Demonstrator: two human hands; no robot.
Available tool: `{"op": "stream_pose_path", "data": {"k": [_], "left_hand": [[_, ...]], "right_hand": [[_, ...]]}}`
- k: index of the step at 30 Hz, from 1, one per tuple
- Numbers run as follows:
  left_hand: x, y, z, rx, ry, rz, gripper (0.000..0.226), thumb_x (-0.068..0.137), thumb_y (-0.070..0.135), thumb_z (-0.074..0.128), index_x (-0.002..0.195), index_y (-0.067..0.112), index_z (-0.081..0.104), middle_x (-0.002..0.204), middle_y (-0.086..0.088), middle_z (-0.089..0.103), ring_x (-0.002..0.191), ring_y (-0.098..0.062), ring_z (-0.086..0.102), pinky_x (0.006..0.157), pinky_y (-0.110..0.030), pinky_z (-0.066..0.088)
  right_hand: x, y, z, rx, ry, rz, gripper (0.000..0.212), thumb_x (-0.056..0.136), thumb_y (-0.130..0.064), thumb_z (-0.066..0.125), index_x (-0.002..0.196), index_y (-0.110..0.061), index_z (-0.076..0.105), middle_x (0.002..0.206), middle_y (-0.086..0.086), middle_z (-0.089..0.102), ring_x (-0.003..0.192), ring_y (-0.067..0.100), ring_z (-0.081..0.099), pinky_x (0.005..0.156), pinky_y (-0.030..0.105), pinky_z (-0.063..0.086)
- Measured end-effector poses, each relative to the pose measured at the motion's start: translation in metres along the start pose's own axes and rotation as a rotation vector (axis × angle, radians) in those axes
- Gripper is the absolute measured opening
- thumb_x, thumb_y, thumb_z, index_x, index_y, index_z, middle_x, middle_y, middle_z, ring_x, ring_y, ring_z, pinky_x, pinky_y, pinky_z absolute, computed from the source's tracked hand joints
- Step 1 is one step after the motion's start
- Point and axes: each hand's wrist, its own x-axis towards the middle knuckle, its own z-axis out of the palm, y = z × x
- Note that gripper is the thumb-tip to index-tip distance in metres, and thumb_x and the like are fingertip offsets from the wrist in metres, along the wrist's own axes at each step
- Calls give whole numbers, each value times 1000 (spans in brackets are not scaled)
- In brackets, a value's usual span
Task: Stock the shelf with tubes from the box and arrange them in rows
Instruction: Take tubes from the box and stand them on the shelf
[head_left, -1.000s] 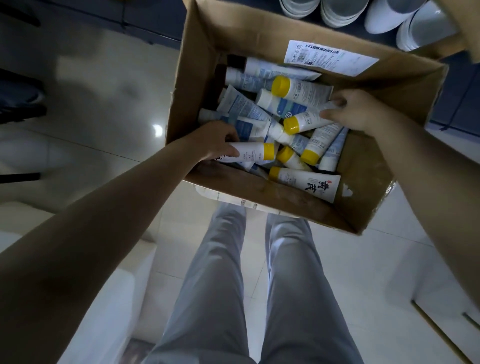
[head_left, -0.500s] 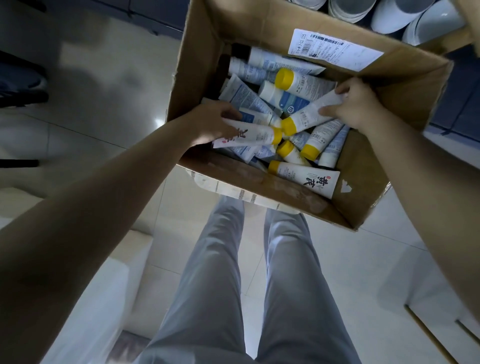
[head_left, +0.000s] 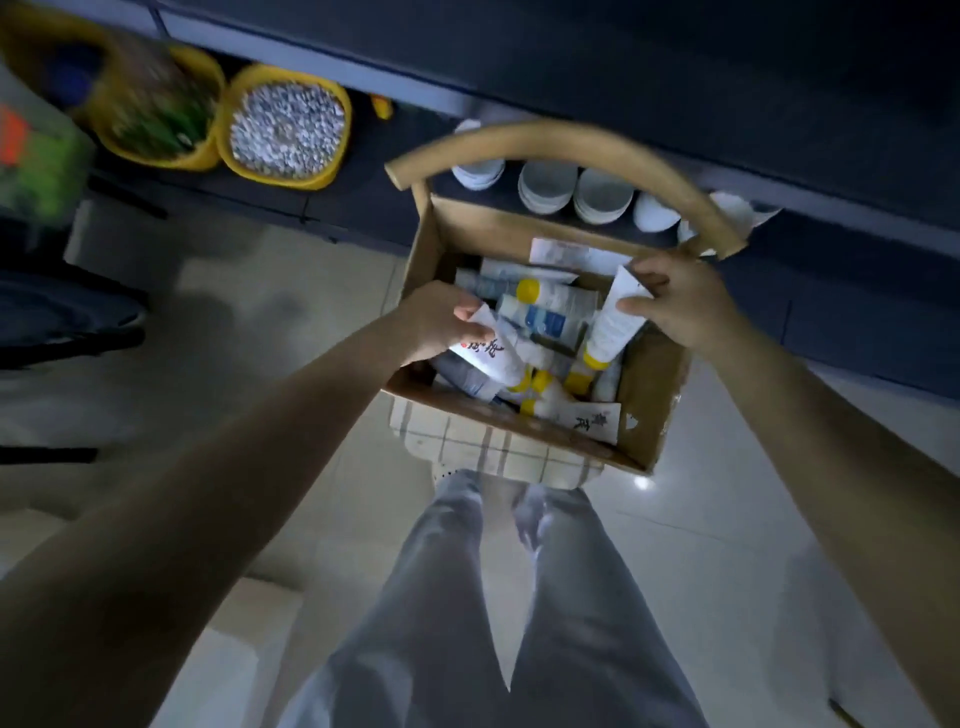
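Left hand pinches lettered tube, cap lower-right; right hand, plain tube, cap lower-left.

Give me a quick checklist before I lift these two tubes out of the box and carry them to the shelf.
1. Left hand grips the lettered tube by its flat end: ok.
2. Right hand pinches the plain tube by its flat end, cap hanging down: ok.
3. Both tubes free of the pile in the box: cannot tell; the lettered tube's cap lies close to the others.
4. Lift path clear: not ok; the curved chair back arches over the box's far side.
5. Room on the shelf: cannot tell; the part behind the box holds white bowls.
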Motion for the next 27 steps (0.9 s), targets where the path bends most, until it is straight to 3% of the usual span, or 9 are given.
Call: {"op": "stream_pose_path", "data": {"k": [4, 6, 9, 13, 17, 19, 21, 24, 27], "left_hand": [[-47, 56, -36, -6, -20, 80, 24, 81, 16, 73, 100, 15, 58, 101, -3, 54, 92, -21, 56, 70, -33, 54], [-72, 90, -59, 53, -35, 173, 17, 82, 16, 71, 91, 18, 57, 92, 1, 51, 91, -22, 58, 66, -34, 55], [-112, 149, -93, 204, 21, 330, 20, 83, 13, 70, 100, 5, 63, 91, -4, 59, 96, -30, 63, 72, -40, 56], [-160, 214, -130, 258, 124, 435, 16, 85, 19, 67, 100, 13, 63, 91, -1, 68, 89, -21, 67, 63, -29, 58], [-197, 258, -147, 246, 262, 515, 19, 84, 20, 67, 101, 12, 65, 96, -5, 68, 89, -21, 66, 62, -29, 58], [-214, 276, -151, 261, 344, 557, 21, 85, 20, 67, 103, 12, 65, 98, -6, 67, 90, -23, 66, 62, -30, 58], [-228, 291, -152, 264, 403, 584, 22, 86, 20, 66, 105, 10, 66, 100, -7, 68, 91, -25, 66, 68, -34, 59], [-244, 308, -149, 254, 490, 609, 18, 85, 19, 66, 100, 10, 68, 102, -7, 69, 93, -24, 66, 81, -39, 57], [-251, 318, -140, 256, 557, 634, 18, 86, 20, 65, 99, 9, 70, 101, -5, 68, 94, -21, 63, 80, -36, 55]], "right_hand": [[-51, -58, -63, -33, 24, -34, 42, 80, -10, 72, 121, -6, 60, 113, 6, 62, 105, 18, 57, 89, 33, 45], [-76, -90, -96, -47, 27, -61, 43, 80, -8, 72, 121, -7, 59, 114, 4, 62, 103, 16, 57, 80, 23, 47], [-108, -140, -141, -141, 91, -147, 36, 77, -8, 74, 111, -11, 63, 101, 3, 65, 86, 12, 60, 63, 4, 40], [-146, -193, -194, -214, 198, -229, 33, 77, -16, 74, 109, -13, 66, 104, 4, 67, 91, 15, 61, 73, 22, 43], [-179, -226, -232, -248, 282, -280, 24, 79, -17, 72, 102, -10, 68, 92, 7, 65, 69, 16, 60, 63, 29, 50], [-190, -233, -245, -242, 332, -309, 20, 78, -15, 73, 97, -9, 68, 90, 9, 65, 75, 24, 64, 67, 36, 56], [-199, -238, -257, -255, 386, -334, 15, 77, -16, 73, 90, -11, 68, 91, 11, 66, 85, 27, 64, 72, 39, 55], [-216, -243, -270, -275, 435, -363, 7, 78, -16, 72, 82, -14, 66, 82, 4, 62, 83, 24, 61, 64, 32, 52], [-230, -241, -276, -253, 485, -372, 17, 80, -15, 70, 94, -5, 68, 88, 12, 62, 86, 28, 61, 75, 42, 55]]}}
